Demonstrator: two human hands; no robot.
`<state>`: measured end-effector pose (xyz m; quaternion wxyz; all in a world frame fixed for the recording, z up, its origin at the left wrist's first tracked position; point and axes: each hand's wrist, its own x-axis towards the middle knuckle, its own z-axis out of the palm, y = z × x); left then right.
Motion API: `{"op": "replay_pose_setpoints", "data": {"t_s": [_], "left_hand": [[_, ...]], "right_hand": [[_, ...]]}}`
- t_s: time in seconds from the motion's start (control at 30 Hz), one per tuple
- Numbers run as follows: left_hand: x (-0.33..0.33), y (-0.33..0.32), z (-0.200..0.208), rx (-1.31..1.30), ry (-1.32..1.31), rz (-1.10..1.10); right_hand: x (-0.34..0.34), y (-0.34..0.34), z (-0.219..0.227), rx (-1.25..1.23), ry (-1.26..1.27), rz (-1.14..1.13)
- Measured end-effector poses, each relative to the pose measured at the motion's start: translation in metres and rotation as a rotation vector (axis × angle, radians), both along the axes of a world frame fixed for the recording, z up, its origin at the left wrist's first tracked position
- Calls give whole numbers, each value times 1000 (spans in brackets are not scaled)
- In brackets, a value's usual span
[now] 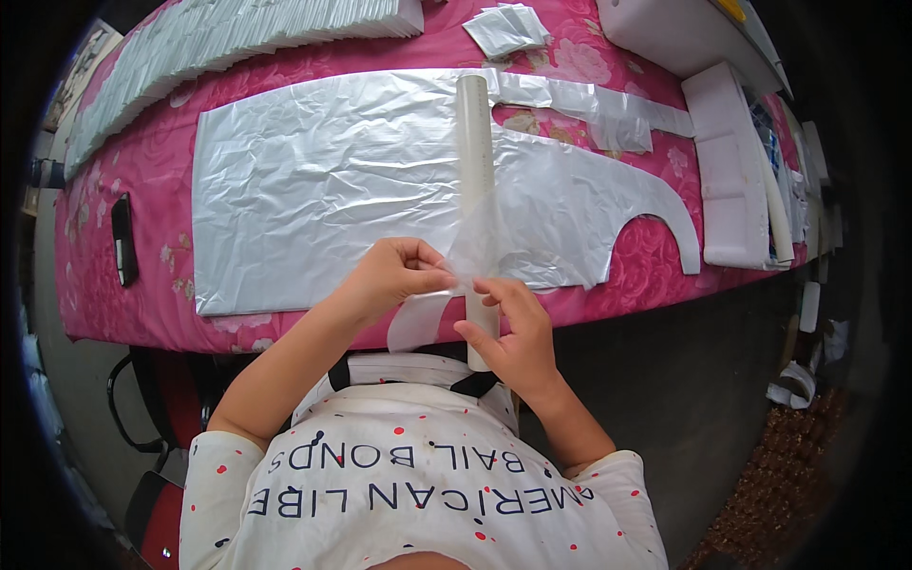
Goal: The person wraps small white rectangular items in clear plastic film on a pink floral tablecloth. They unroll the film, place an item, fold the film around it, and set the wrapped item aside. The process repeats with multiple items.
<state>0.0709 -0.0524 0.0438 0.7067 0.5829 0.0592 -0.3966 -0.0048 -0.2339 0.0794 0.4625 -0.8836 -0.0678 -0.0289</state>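
A stack of thin silvery-white plastic sheets (pixel 323 171), cut like aprons with curved cut-outs and strips at the right end, lies flat on the table. Across it rests a long pale tube (pixel 475 142), its near end sticking out past the table edge. My left hand (pixel 404 271) pinches a thin translucent plastic film (pixel 480 233) between thumb and fingers, just left of the tube. Part of that film hangs below the hand. Over the tube's near part, my right hand (pixel 518 332) has its thumb and index finger apart, the index fingertip touching the film.
The pink flowered cloth (pixel 123 304) covers the table. Many folded white packets (pixel 237 33) stand in rows at the far left; a few more packets (pixel 508 30) lie at the back. A black object (pixel 123 239) lies at left. White foam boxes (pixel 727 180) stand at right. A red chair (pixel 157 513) is at lower left.
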Motion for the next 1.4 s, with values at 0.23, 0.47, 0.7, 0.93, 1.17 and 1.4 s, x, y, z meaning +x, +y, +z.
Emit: {"op": "replay_pose_setpoints", "data": {"t_s": [0.23, 0.47, 0.7, 0.93, 1.17, 1.4], "left_hand": [[-2, -21, -7, -200, 18, -8], [7, -16, -3, -50, 74, 19], [12, -19, -13, -62, 72, 105], [14, -16, -13, -47, 123, 123], [39, 93, -5, 215, -103, 45], [42, 233, 0, 739, -307, 236]], "right_hand": [[13, -2, -23, 369, 303, -138], [36, -97, -19, 740, 324, -259], [43, -298, -11, -175, -337, -1050], [-5, -66, 11, -194, 480, -249], [-17, -24, -15, -211, 675, 44], [-15, -29, -13, -190, 676, 36]]}}
